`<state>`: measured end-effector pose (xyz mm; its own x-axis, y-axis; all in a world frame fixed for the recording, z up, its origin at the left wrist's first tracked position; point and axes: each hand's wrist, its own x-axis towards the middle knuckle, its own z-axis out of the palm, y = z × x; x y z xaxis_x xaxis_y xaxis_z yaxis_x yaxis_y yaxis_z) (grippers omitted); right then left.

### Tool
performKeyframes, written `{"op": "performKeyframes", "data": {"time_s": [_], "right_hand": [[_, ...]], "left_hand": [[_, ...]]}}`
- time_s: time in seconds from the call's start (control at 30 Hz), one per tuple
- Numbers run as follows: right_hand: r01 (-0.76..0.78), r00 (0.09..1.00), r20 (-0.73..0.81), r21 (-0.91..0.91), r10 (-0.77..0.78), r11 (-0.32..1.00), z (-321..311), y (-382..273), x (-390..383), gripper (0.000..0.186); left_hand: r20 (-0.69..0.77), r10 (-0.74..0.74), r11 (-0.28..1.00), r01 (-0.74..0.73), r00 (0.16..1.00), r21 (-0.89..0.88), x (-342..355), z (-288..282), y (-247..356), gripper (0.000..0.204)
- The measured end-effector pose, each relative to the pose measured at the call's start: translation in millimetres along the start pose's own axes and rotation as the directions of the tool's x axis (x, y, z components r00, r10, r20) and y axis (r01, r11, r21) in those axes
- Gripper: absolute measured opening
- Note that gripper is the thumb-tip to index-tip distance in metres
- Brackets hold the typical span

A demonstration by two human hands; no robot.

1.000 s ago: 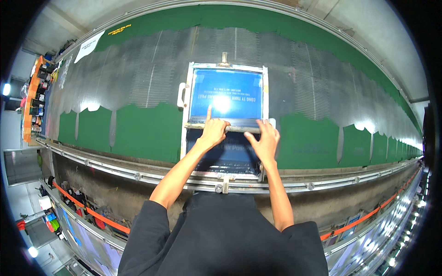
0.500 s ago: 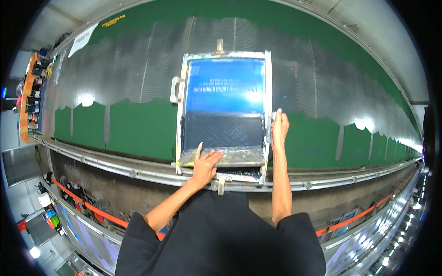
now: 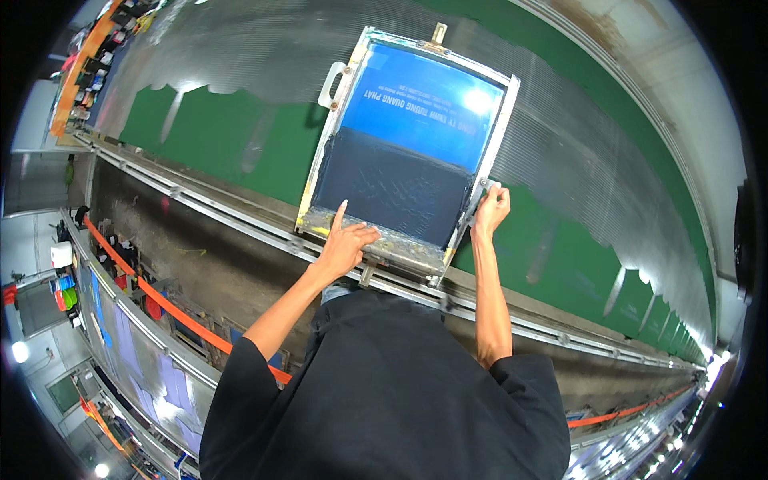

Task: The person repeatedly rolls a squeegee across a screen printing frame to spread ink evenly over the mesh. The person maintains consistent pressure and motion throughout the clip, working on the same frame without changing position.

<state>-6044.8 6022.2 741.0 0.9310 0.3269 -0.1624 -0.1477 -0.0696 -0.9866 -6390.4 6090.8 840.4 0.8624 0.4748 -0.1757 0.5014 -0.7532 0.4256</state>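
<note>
A silkscreen printing frame [image 3: 506, 124] with light metal edges lies on the long table, slanted in my view. Its mesh is blue at the far half [image 3: 436, 100] and covered by a dark, inky-looking band [image 3: 392, 184] at the near half. A stained squeegee [image 3: 408, 246] lies across the frame's near end. My left hand [image 3: 342, 246] is closed over the squeegee's left part, one finger sticking up. My right hand [image 3: 491, 212] grips a small handle [image 3: 485, 184] on the frame's right side. Another white handle [image 3: 330, 85] stands out at the left, untouched.
The green and grey printing table [image 3: 216, 120] stretches left and right, with a metal rail [image 3: 172, 190] along its near edge. Brackets [image 3: 440, 34] project from the frame. An orange shelf [image 3: 84, 60] with containers stands at the far left; an orange bar [image 3: 160, 300] runs below.
My view has turned, so the table, rail and frame now slant down to the right. Both hands keep their places on the squeegee and the handle.
</note>
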Motion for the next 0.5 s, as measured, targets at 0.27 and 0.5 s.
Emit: {"op": "performKeyframes", "data": {"time_s": [0.27, 0.5], "right_hand": [[0.309, 0.942, -0.086, -0.162, -0.326, 0.937, 138.3, 75.4, -32.9, 0.035], [0.072, 0.993, -0.060, -0.397, -0.104, 0.915, 151.6, 74.0, -39.6, 0.035]], "left_hand": [[0.004, 0.035, 0.999, -0.035, 0.999, -0.018, -38.4, -61.4, -152.4, 0.054], [0.123, 0.029, 0.999, -0.026, 0.992, -0.024, -33.9, -61.9, -167.0, 0.050]]}}
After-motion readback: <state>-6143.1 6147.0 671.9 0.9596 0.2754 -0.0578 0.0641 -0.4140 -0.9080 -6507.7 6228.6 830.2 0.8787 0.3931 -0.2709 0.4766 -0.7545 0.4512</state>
